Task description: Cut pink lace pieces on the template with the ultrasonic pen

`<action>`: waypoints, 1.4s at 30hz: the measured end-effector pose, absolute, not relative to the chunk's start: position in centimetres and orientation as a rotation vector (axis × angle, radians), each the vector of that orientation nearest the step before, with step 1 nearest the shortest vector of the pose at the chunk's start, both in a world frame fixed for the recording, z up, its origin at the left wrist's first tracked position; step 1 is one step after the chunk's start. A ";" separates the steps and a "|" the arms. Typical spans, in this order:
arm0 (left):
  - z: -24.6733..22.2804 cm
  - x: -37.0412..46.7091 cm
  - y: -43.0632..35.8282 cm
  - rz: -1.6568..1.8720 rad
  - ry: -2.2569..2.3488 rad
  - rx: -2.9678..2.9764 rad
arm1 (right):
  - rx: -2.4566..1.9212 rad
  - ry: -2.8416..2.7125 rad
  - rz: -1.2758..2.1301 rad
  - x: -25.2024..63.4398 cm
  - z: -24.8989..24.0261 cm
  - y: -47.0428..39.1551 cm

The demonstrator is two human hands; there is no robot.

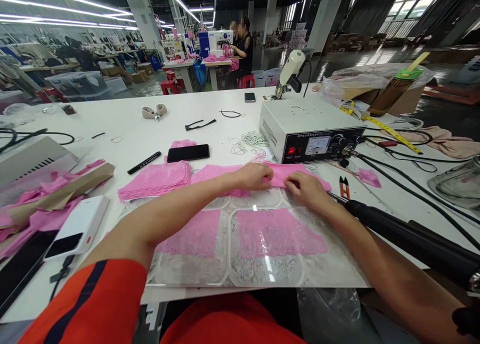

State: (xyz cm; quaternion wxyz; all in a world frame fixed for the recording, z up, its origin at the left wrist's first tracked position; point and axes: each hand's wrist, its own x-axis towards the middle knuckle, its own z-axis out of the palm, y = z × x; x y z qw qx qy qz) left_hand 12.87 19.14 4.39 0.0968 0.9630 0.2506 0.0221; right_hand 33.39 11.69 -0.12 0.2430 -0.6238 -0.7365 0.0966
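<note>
My left hand (255, 176) pinches the left part of a bright pink fabric piece (279, 174). Its right side is between the thumb and fingers of my right hand (306, 189). To the left lies a stack of pink lace pieces (154, 178), and more lace (210, 173) is spread beneath my left forearm. Two pink pieces, a left one (193, 234) and a right one (279, 234), lie flat under or on a clear sheet (262, 274) in front of me. A black-handled tool (393, 234) with a metal tip rests beside my right forearm.
A grey control box (315, 129) stands behind my right hand, with cables running right. Orange snips (344, 188), a phone (188, 153), a marker (144, 162) and a white device (77, 229) lie about. Farther back, a person (243, 49) sits at a sewing machine.
</note>
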 end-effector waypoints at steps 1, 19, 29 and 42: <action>4.4 13.0 19.0 0.058 0.759 2.858 | -1.705 -2.002 0.288 33.4 -0.1 11.8; 3.6 15.7 17.6 0.236 0.886 2.917 | -1.656 -1.938 0.424 33.7 0.6 12.0; 6.4 14.2 17.9 0.400 0.844 2.885 | -1.626 -1.966 -0.122 34.2 0.9 8.9; 3.3 6.0 6.1 0.188 0.238 3.144 | -1.124 -2.355 -0.394 32.1 0.2 -2.5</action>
